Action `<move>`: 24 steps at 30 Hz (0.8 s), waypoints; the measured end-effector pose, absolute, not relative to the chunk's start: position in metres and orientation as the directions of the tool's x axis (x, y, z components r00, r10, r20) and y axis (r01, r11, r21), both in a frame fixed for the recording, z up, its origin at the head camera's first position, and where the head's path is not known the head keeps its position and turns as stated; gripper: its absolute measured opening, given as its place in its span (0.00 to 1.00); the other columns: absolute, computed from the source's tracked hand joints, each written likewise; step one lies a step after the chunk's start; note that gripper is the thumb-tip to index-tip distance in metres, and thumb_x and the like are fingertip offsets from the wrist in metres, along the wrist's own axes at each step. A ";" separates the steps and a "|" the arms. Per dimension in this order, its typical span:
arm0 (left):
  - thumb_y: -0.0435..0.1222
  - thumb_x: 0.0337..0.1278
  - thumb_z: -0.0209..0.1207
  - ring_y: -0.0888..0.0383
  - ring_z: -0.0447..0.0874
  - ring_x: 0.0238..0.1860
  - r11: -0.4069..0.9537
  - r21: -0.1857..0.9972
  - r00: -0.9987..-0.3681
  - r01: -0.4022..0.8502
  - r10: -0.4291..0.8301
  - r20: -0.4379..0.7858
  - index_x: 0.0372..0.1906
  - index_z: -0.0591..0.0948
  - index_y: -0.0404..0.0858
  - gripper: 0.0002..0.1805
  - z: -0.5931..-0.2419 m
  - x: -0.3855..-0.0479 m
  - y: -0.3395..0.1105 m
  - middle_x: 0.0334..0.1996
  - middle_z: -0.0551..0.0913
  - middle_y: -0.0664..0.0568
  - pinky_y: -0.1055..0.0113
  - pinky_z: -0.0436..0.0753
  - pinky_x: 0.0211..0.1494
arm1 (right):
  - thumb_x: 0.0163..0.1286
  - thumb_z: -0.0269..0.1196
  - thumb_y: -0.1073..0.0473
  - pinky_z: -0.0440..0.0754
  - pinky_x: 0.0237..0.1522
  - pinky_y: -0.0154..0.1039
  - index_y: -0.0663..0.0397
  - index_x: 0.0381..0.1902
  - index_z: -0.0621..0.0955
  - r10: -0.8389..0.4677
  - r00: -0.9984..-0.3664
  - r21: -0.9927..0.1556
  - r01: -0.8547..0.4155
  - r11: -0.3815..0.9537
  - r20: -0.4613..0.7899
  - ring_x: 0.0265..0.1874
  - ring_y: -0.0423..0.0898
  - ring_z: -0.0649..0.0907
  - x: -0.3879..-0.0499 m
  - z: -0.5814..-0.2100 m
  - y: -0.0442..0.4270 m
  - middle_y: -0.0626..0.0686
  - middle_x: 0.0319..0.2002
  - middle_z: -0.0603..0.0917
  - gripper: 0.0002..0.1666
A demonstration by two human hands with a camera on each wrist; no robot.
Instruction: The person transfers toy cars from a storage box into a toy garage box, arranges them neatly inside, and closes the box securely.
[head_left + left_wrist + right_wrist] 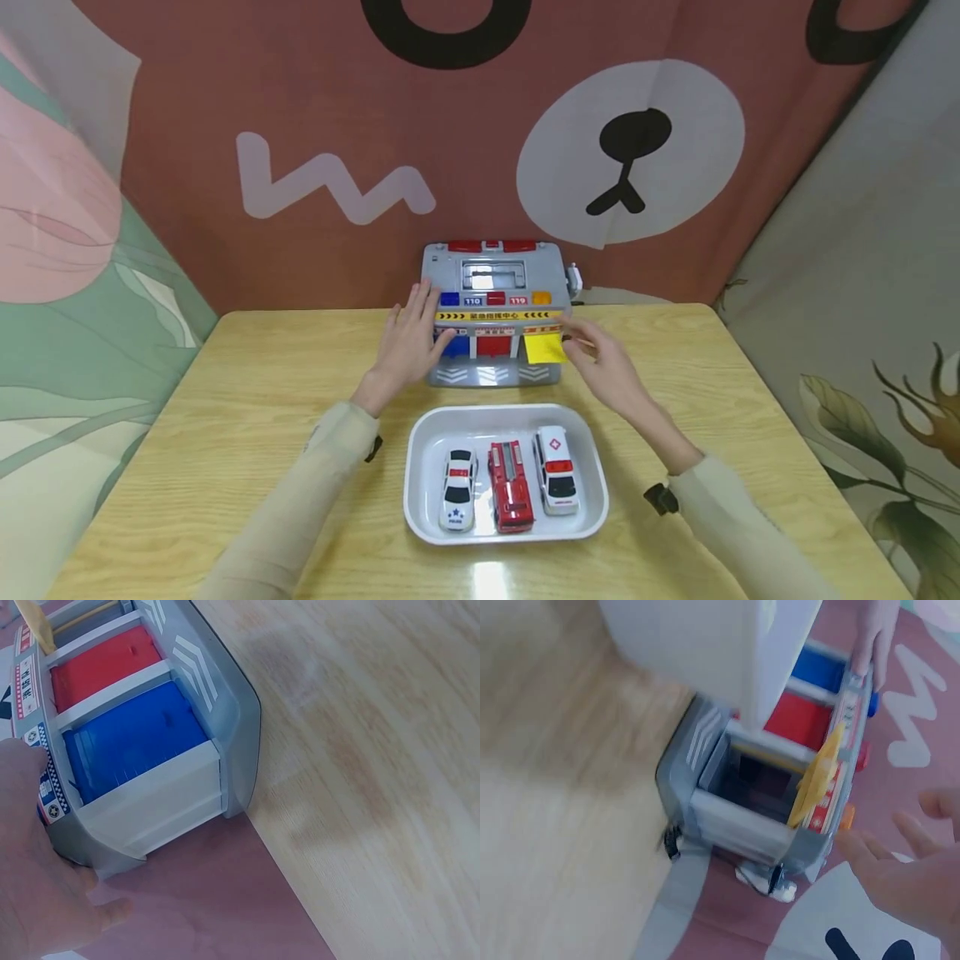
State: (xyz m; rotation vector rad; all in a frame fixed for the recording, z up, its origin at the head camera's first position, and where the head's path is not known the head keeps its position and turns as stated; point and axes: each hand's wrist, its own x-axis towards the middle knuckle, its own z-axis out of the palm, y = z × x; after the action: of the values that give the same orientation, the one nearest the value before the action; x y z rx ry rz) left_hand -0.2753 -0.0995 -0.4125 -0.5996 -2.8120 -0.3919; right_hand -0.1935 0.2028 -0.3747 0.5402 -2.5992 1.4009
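A grey toy emergency garage (pixel 495 325) stands at the back of the table. Its blue door (pixel 135 739) and red door (pixel 105 667) hang down over their bays, while the yellow door (pixel 544 348) is swung up and the bay (pixel 754 784) behind it is exposed. My left hand (pixel 410 337) rests on the garage's left side with fingers extended. Beside the right side is my right hand (pixel 603 362), its fingers loosely bent near the yellow door. In the right wrist view, nothing shows in that hand (pixel 915 862); whether its fingertips touch the garage is hard to tell.
A white tray (pixel 420 508) sits in front of the garage. In it lie a toy police car (pixel 458 490), a red toy fire truck (pixel 510 487) and a toy ambulance (pixel 556 471). A brown bear-print curtain (pixel 330 258) hangs right behind the wooden table (pixel 247 400).
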 end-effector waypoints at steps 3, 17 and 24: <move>0.58 0.70 0.42 0.47 0.36 0.76 0.879 0.210 -0.887 0.427 0.363 0.285 0.77 0.47 0.37 0.42 -0.413 -0.276 -0.099 0.77 0.38 0.44 0.41 0.48 0.72 | 0.75 0.54 0.62 0.80 0.51 0.50 0.67 0.61 0.73 -0.235 -0.944 -0.876 -0.307 0.372 0.231 0.50 0.58 0.81 -0.181 -0.377 0.206 0.65 0.56 0.78 0.21; 0.57 0.69 0.44 0.48 0.36 0.76 0.866 0.223 -0.877 0.448 0.377 0.298 0.77 0.47 0.37 0.42 -0.414 -0.276 -0.099 0.77 0.38 0.44 0.41 0.52 0.71 | 0.74 0.55 0.60 0.85 0.28 0.48 0.76 0.55 0.74 -0.366 -0.861 -0.880 0.172 0.442 -0.353 0.24 0.52 0.86 -0.143 -0.388 0.219 0.61 0.29 0.86 0.22; 0.56 0.69 0.45 0.47 0.35 0.76 0.865 0.236 -0.883 0.443 0.376 0.280 0.77 0.47 0.37 0.42 -0.413 -0.276 -0.100 0.77 0.38 0.44 0.42 0.51 0.71 | 0.72 0.57 0.64 0.81 0.15 0.42 0.67 0.44 0.81 -0.248 -0.875 -0.637 0.086 0.766 -0.416 0.10 0.48 0.81 -0.133 -0.382 0.201 0.55 0.14 0.80 0.11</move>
State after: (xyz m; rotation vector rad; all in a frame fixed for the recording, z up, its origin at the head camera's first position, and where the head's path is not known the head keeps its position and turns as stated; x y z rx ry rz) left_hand -0.2756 -0.1002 -0.4131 -0.6260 -2.8134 -0.4344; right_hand -0.1330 0.2013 -0.3825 0.1676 -3.4051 1.2718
